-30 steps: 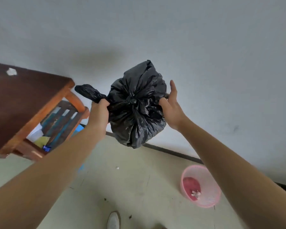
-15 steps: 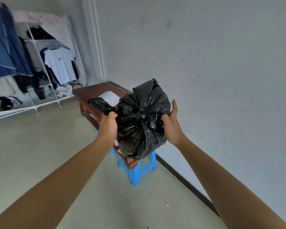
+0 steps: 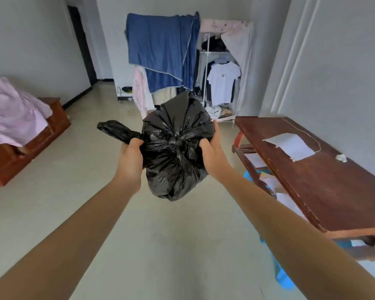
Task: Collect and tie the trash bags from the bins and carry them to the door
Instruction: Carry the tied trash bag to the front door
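A full black trash bag (image 3: 175, 148) hangs in the air in front of me, knotted at its middle. My left hand (image 3: 131, 156) grips the bag's left tail, which sticks out to the left. My right hand (image 3: 211, 151) holds the bag's right side, fingers closed on the plastic there. Both arms are stretched forward. A dark doorway (image 3: 81, 42) shows at the far left end of the room.
A brown wooden table (image 3: 325, 182) with papers stands on the right, a blue stool (image 3: 284, 278) under it. A wooden bed (image 3: 30, 137) with pink bedding is on the left. A clothes rack (image 3: 206, 61) with a blue sheet stands ahead. Pale floor lies between.
My view has swung left from the wall and pink bin to the room with the rack and doorway. Both hands keep the same grip on the bag.
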The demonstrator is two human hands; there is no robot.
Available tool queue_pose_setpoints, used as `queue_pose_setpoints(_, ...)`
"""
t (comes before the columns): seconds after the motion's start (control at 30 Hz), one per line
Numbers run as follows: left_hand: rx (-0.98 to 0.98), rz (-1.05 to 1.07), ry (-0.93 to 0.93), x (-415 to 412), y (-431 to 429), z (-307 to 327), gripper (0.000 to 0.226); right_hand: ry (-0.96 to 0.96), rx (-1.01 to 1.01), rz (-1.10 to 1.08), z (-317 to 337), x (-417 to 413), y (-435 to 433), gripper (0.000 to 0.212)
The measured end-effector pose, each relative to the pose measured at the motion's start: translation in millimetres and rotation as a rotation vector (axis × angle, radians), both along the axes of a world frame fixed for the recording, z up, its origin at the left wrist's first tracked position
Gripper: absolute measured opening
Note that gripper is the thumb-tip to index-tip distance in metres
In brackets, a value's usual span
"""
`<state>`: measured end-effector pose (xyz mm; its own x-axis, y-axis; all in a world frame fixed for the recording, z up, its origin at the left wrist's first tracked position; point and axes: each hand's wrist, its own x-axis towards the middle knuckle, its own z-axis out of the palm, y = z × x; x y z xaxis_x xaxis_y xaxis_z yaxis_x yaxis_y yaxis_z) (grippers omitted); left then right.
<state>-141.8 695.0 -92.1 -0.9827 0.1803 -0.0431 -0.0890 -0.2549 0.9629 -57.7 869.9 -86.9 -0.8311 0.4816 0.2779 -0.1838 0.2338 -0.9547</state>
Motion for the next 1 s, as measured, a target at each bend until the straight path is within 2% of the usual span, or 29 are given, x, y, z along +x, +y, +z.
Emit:
queue_pose_setpoints(0.13, 0.013, 0.127, -0.055, -101, -40, -21, 0.037, -0.018, 0.004, 0.125, -25, -122, -34, 0.067)
queue_pose_setpoints(0.3, 0.017, 0.184, -0.052, -250, -43, -26, 0.032, 0.0, -0.015, 0.185, -43, -279, -39, 0.073)
queue_pose_setpoints(0.47, -0.074, 0.224, -0.076, -395, -36, -8, 0.034, -0.03, 0.013, 0.185, -29, -434, -25, 0.069)
queue_pose_setpoints(0.57, -0.177, 0.216, -0.017, -481, -41, 3, 0.037, -0.057, 0.003, 0.196, -12, -526, -25, 0.061)
queue_pose_setpoints(0.7, -0.218, 0.205, -0.01, -582, -50, -2, 0.035, -0.104, 0.031, 0.247, -6, -637, -31, 0.054)
queue_pose_setpoints(0.8, -0.215, 0.194, -0.028, -663, -53, -12, 0.036, -0.13, 0.078, 0.291, -12, -724, -37, 0.056)
queue_pose_setpoints(1.0, -0.213, 0.178, 0.012, -843, -73, -29, 0.034, -0.14, 0.142, 0.294, -28, -921, -53, 0.046)
